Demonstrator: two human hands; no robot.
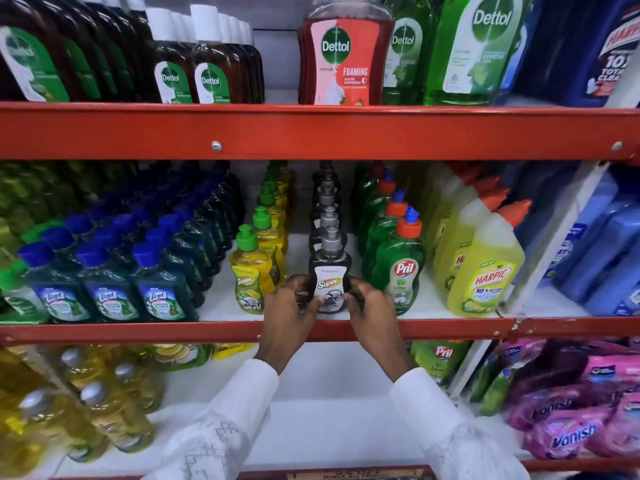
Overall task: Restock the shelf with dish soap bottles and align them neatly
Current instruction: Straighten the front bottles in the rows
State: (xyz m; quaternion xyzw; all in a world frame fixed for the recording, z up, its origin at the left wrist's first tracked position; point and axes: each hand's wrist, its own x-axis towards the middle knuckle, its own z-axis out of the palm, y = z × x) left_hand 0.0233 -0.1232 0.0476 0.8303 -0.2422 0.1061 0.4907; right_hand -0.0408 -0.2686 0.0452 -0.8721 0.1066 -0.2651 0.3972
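Note:
A black dish soap bottle [329,268] with a grey pump cap and a white "Super" label stands upright at the front of the middle shelf [450,327]. My left hand [291,306] grips its lower left side and my right hand [369,303] grips its lower right side. Behind it a single-file row of matching black bottles [325,202] runs to the back. A row of yellow "Super" bottles [251,268] with green caps stands just to its left. Green Pril bottles [398,268] with orange caps stand just to its right.
Dark green Lizol bottles [110,278] with blue caps fill the shelf's left, and yellow Harpic bottles [481,271] stand at the right. Dettol bottles [343,53] line the shelf above behind a red rail [311,133]. Yellow bottles [97,417] and pink Vanish pouches [568,427] lie below.

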